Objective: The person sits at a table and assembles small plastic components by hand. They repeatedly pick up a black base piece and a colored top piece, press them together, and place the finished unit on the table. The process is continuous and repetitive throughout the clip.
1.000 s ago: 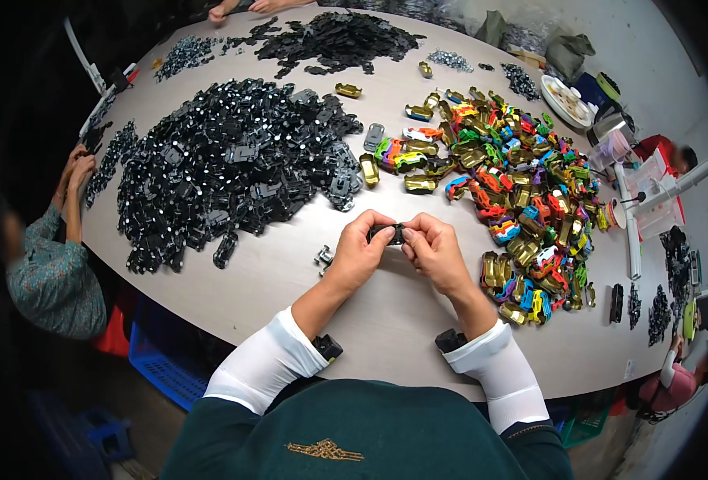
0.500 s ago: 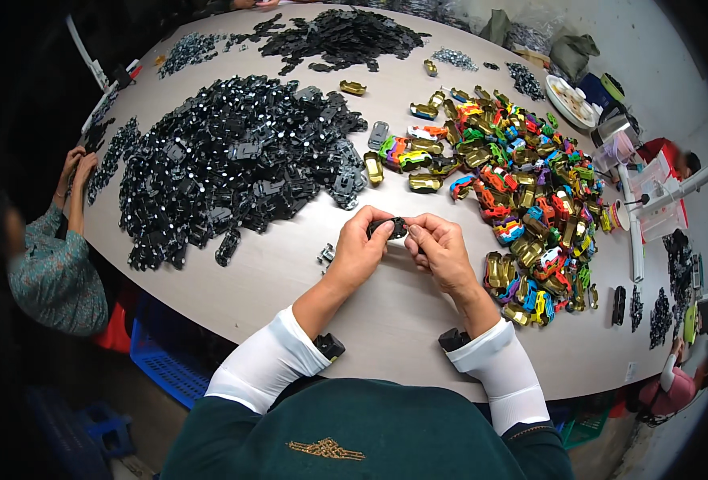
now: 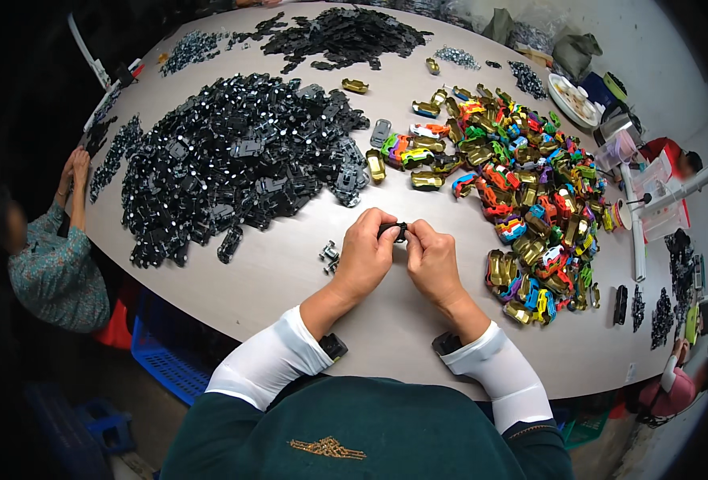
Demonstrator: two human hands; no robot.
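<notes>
Both forearms in white sleeves reach forward and meet. The left hand [image 3: 364, 258] and right hand [image 3: 432, 260] sit close together, fingers curled inward, thumbs nearly touching, pinching.

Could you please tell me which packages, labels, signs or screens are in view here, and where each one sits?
No screens or signs show.
Clear plastic container: far right of the table, pinkish, boxy.
Small white sticker: table's near right edge, rectangular.
Blue crate: under the table, left of the person, slotted walls.

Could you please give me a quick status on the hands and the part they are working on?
Left hand and right hand both grip one small black part above the table. Black pile left, coloured pile right. Nothing in the way.
</notes>
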